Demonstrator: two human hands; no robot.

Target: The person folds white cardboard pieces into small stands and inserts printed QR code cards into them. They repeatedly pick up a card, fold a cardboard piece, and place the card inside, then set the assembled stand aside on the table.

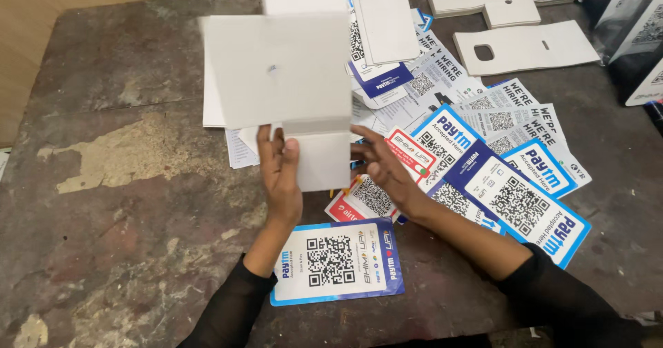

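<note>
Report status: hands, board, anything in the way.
Left hand and right hand both grip the white board, raised off the table. Printed cards scattered beneath and right. Nothing blocking.

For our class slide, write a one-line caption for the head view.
Both hands, left hand and right hand, hold up a blank white card above scattered printed code stickers on a worn table.

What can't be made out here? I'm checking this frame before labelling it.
Head view:
- Right hand: fingertips hidden behind the white board.
- White board: motion-blurred, top cut off by the frame edge.
- Printed cards: partly overlapped by each other.
- Dark packets: cut off at the right edge.
</note>
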